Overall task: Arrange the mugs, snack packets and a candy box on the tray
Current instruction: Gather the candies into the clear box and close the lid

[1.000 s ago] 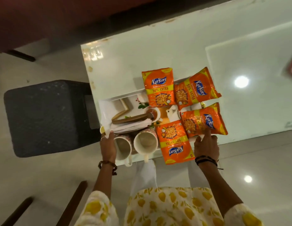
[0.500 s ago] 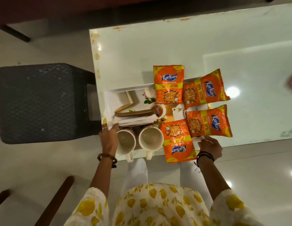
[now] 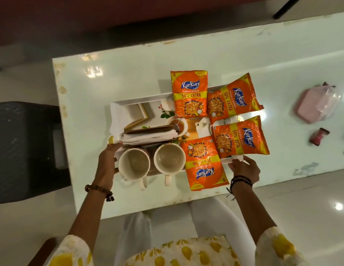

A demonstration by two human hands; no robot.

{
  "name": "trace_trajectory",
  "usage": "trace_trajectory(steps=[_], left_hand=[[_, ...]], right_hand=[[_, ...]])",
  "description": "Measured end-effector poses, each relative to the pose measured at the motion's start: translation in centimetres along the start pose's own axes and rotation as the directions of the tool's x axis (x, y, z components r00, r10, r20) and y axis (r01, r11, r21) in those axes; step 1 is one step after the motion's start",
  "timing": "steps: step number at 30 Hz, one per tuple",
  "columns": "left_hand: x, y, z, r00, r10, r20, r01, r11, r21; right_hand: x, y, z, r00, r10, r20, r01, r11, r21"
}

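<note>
L hand (image 3: 107, 160) sits lower left of centre, fingers curled over the near-left corner of the tray (image 3: 140, 99), beside the gold handle; it appears clamped on the rim, though the underside of the grip is hidden. R hand (image 3: 244, 168) sits lower right of centre, fingertips closed on the tray's near-right edge, just below a packet; grip looks firm, thumb side not visible. Hands are well apart, one per tray end.

Contents, working outward: two cream mugs (image 3: 134, 163) and (image 3: 169, 159) stand upright side by side at the near edge, both empty, handles pointing toward the person and overhanging the rim; behind them lies a flat brown box (image 3: 150, 129) on folded white cloth or paper, likely the candy box, label not legible. Four orange snack packets fill the right half: near one (image 3: 202, 163) upside down to the viewer, hanging off the near rim; right one (image 3: 240, 138) turned sideways; upper-right one (image 3: 234, 98) tilted; far one (image 3: 189, 93) upright, overrunning the far rim. Packets overlap and touch one another.

Tray rests on the white table (image 3: 129, 77). Off-tray, far right of frame: a pink item in clear wrap (image 3: 319, 103) and a small red item (image 3: 319, 136); not identifiable, relevance unknown.

Assessment: mugs, packets and probable box are all aboard; arranging approx. complete. Outstanding, by judgement: tidying overhanging packets, poss. lifting or squaring the tray. Risk: loose packets may slide if tray tilts.
</note>
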State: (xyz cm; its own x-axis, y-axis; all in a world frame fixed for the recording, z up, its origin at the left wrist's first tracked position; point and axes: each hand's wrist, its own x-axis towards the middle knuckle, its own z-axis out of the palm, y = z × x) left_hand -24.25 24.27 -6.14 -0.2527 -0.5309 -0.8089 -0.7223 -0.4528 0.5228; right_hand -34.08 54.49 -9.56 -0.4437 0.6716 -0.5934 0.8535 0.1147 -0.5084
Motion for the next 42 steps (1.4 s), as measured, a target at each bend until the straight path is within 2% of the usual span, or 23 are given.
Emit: trace_trajectory(steps=[7,12,17,21,23,25,26,27,28,30,33,34,37,40,42], left_hand=[[-0.4,3.2,6.9,0.998,0.028,0.059,-0.03,0.999,0.03],[-0.9,5.6,11.1,1.0,-0.005,0.022,0.005,1.0,0.011],[-0.4,6.3,12.5,1.0,-0.012,-0.007,0.012,0.999,0.041],[-0.3,6.3,12.8,0.999,-0.049,0.003,0.049,0.999,-0.011],[-0.4,6.4,13.2,0.998,-0.058,-0.016,0.059,0.998,0.035],[-0.9,6.7,13.6,0.988,0.068,-0.142,-0.035,0.975,0.221],[-1.7,6.9,13.9,0.952,0.219,-0.215,-0.141,0.935,0.326],[-2.9,7.4,14.8,0.87,0.437,-0.23,-0.319,0.853,0.414],[-4.5,7.9,16.0,0.759,0.624,-0.186,-0.497,0.739,0.454],[-7.9,8.5,19.7,0.587,0.809,-0.025,-0.723,0.538,0.432],[-12.6,7.1,26.2,0.477,0.832,0.285,-0.857,0.369,0.359],[-14.0,6.3,28.4,0.453,0.805,0.383,-0.882,0.342,0.323],[-16.9,3.7,34.7,0.455,0.675,0.58,-0.888,0.387,0.247],[-18.6,1.7,41.1,0.472,0.615,0.632,-0.877,0.4,0.266],[-19.1,1.1,44.9,0.492,0.612,0.619,-0.867,0.406,0.288]], right_hand=[[6.6,-6.4,-1.1,0.999,-0.008,0.051,0.004,0.997,0.077],[9.2,-9.6,-1.9,0.996,0.014,0.083,-0.02,0.997,0.07],[9.9,-10.6,-2.3,0.994,0.036,0.102,-0.04,0.998,0.04],[10.1,-10.6,-2.5,0.993,0.006,0.118,-0.011,0.999,0.047],[10.0,-10.5,-2.7,0.991,-0.007,0.13,0.004,1.0,0.027],[9.9,-10.4,-2.9,0.99,-0.018,0.137,0.017,1.0,0.014],[9.9,-10.3,-2.8,0.989,-0.013,0.146,0.009,1.0,0.025],[9.9,-10.3,-2.9,0.988,-0.008,0.154,0.0,0.999,0.052],[9.9,-10.1,-3.1,0.988,-0.022,0.153,0.01,0.997,0.08],[9.5,-9.7,-3.8,0.984,-0.151,0.095,0.145,0.987,0.07],[8.7,-9.2,-5.8,0.916,-0.398,0.054,0.397,0.917,0.023],[8.9,-9.1,-6.6,0.891,-0.449,0.061,0.448,0.893,0.025],[11.2,-10.1,-8.9,0.843,-0.532,0.083,0.533,0.846,0.009],[15.4,-12.5,-11.1,0.843,-0.537,0.03,0.537,0.844,-0.001],[18.6,-14.3,-12.1,0.865,-0.502,0.005,0.502,0.865,0.013]])
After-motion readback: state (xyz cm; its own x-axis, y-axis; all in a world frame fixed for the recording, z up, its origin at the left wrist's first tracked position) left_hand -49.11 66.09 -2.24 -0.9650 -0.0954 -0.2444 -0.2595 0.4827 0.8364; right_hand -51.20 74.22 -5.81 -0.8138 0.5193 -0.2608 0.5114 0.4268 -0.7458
